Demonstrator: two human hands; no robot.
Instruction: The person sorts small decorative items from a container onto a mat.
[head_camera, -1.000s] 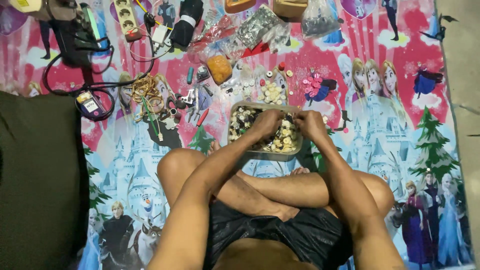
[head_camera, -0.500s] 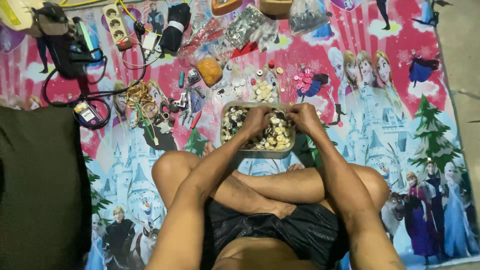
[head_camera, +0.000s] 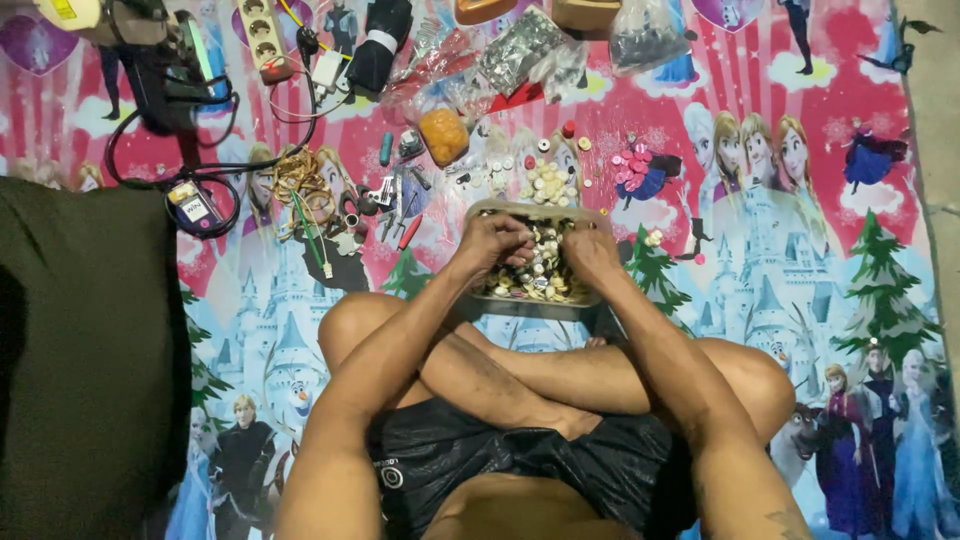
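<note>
Two hands over one clear plastic tub (head_camera: 500, 305) of small cream and dark buttons (head_camera: 545, 275), resting before the crossed legs. Left hand (head_camera: 495, 245): fingers curled, tips pinched together over the buttons; what they grip is too small to tell. Right hand (head_camera: 592, 252): loosely curled on the tub's right side, hold unclear. Beyond the tub: one loose cream button heap (head_camera: 547, 183), one pink button cluster (head_camera: 640, 170), one orange-filled bag (head_camera: 444, 135), three clear bags (head_camera: 520, 45). Far left of the tub: one white power strip (head_camera: 262, 35).

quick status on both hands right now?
Left hand: fingers curled over the tray of small buttons; what it grips cannot be told.
Right hand: fingers bent down into the same tray; cannot tell.
</note>
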